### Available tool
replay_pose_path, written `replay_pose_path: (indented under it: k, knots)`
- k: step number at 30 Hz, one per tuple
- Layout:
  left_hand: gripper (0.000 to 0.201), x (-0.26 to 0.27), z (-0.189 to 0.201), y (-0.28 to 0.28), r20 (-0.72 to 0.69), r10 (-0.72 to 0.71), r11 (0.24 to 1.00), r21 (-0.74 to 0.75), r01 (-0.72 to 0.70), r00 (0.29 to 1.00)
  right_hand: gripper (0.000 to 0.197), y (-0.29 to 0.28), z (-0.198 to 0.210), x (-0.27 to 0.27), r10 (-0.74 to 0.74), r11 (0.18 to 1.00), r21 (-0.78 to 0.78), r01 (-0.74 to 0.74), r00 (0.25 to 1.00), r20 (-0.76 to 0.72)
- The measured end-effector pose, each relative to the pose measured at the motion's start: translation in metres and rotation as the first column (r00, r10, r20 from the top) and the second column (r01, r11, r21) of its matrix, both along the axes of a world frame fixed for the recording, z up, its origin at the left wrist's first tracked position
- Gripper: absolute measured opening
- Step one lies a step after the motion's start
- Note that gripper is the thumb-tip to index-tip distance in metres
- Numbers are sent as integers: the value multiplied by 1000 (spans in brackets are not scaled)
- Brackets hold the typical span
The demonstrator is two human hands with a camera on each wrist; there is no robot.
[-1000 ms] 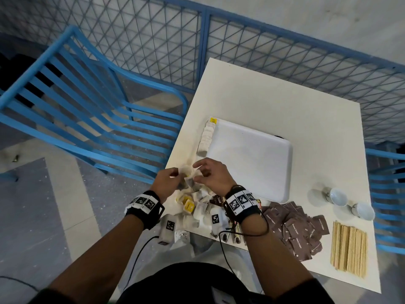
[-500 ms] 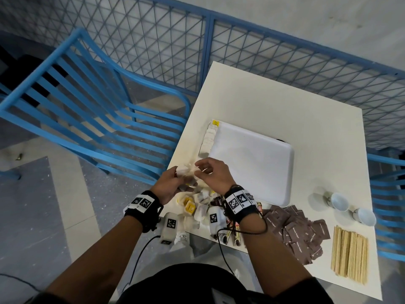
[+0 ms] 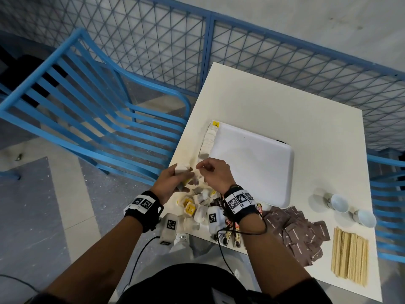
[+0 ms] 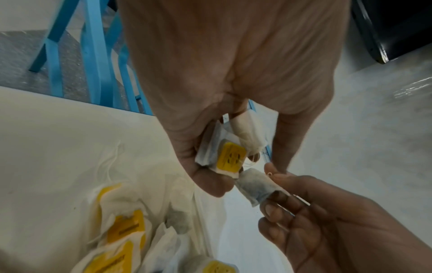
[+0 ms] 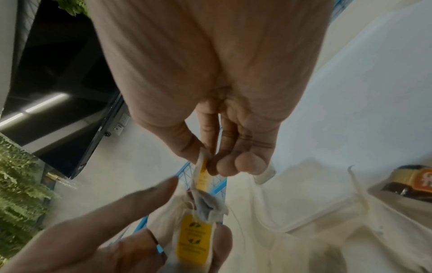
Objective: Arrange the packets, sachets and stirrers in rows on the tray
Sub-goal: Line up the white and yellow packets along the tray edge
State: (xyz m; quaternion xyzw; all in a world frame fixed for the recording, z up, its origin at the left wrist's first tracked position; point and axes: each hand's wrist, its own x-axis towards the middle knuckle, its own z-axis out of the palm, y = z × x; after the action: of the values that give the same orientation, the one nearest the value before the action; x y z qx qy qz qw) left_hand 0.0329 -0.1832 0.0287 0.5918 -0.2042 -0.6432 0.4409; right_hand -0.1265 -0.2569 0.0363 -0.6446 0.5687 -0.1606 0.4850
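My left hand [image 3: 183,177] grips a small bundle of white tea bags [image 4: 230,155] with a yellow tag, held above the table's left edge. Right beside it, my right hand [image 3: 202,168] pinches a single tea bag [image 4: 256,186] by its yellow tag [image 5: 202,167]. The two hands almost touch. Below them lies a loose pile of tea bags [image 3: 196,208]. A row of tea bags [image 3: 208,139] lines the left edge of the white tray [image 3: 258,163]. Brown sachets [image 3: 300,233] and wooden stirrers [image 3: 348,257] lie at the near right.
Two small white cups [image 3: 338,202] stand right of the tray. Printed sachets [image 3: 232,234] lie under my right wrist at the table's near edge. A blue slatted chair [image 3: 92,110] stands left of the table, with a blue mesh fence [image 3: 285,62] behind.
Both hands stay together over the pile. My left hand has raised its bundle a little, so a white bag now shows above its fingers.
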Motion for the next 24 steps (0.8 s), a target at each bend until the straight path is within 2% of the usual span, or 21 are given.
replay_pose_path:
  k: [3,6,9,13,16,21,24]
  knots:
    - [27,-1,-3,1,69,-114,993,-24,116,991,8,0,2,1,-62,997,54,60,997,40]
    - [33,-2,-7,3,126,-114,993,-29,119,985,23,-1,7,1,-81,988,137,67,992,99]
    - [34,-3,-6,3,105,-101,994,-33,105,989,27,-4,7,-3,-118,976,198,85,980,162]
    - [27,0,-6,3,80,-114,993,-32,117,990,21,-6,4,-6,47,993,103,-50,998,35]
    - [20,2,-6,2,95,-116,993,-25,118,989,20,-4,3,-7,116,991,56,-118,992,39]
    - [21,2,-4,2,115,-94,995,-20,97,989,14,-3,-4,-7,50,999,4,-51,994,99]
    - [23,2,0,2,80,-70,997,-19,72,994,15,-4,-5,-8,33,999,2,-34,991,130]
